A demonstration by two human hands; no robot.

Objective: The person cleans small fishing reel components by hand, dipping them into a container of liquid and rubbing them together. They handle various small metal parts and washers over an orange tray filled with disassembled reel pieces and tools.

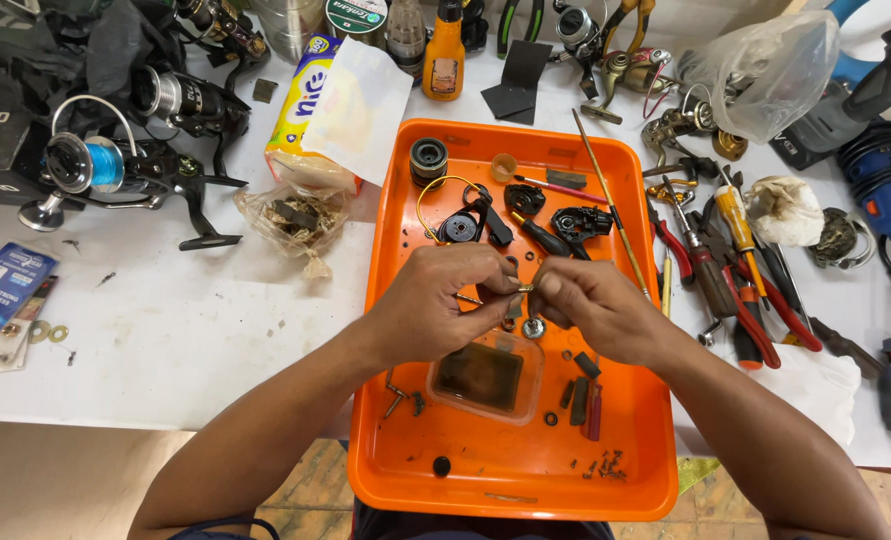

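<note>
Orange tray [656, 470] at frame centre is holding scattered, already dismantled reel parts [526, 215] while left hand [436, 305] and right hand [596, 310] are pinching a small brass pin [524, 289] together above a clear dish [483, 376]; reassembly is looking unfinished.

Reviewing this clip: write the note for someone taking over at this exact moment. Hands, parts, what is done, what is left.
Left hand: pinches a thin brass-coloured pin over the orange tray.
Right hand: fingertips meet the left hand's at that pin; a small round metal part sits just below.
Parts: spool, black reel body pieces and loose screws lie in the tray; a small clear tub of dark liquid sits beneath the hands.
Done: the reel lies taken apart.
Left: the parts are not yet put together.
</note>
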